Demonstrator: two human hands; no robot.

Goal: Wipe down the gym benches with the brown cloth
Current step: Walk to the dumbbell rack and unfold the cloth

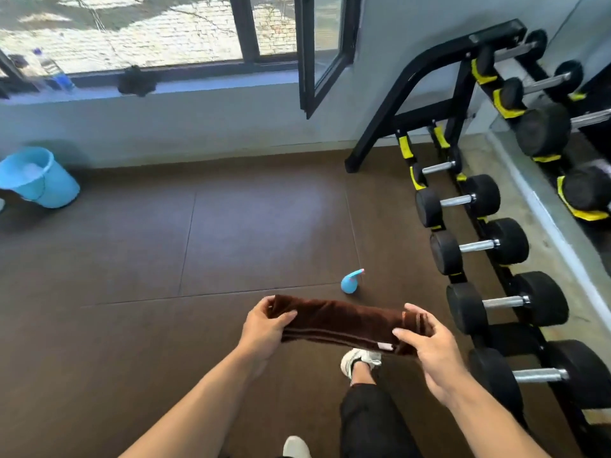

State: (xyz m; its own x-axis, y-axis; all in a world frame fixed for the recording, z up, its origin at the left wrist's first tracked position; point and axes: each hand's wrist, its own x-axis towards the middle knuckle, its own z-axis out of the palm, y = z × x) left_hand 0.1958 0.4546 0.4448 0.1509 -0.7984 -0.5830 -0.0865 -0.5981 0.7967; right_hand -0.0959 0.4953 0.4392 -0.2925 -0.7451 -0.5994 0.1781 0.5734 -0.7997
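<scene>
On the dark brown floor (pixel 132 259) to the far left of the brown cloth (pixel 344 320), a light blue bucket (pixel 36 178) stands against the pale wall beneath the window (pixel 132 31). On the sill (pixel 198 84), above and left of the cloth, sit a clear bottle (pixel 49 69) and a dark clump, too blurred to identify. The left hand (pixel 264 328) is closed on the cloth's left end, thumb on top and fingers curled beneath. The cloth, folded into a long band, spans between both hands above the floor. Just beyond the cloth, a small blue spray bottle (pixel 351 281) stands on the floor. Below the cloth, a white shoe (pixel 358 360) and a black trouser leg are visible. The right hand (pixel 429 355) pinches the cloth's right end, thumb over it, fingers partly spread. To the right of the cloth, a black and yellow dumbbell rack (pixel 456 104) holds rows of black dumbbells (pixel 479 246) along a mirrored wall. The floor is laid in large square tiles.
</scene>
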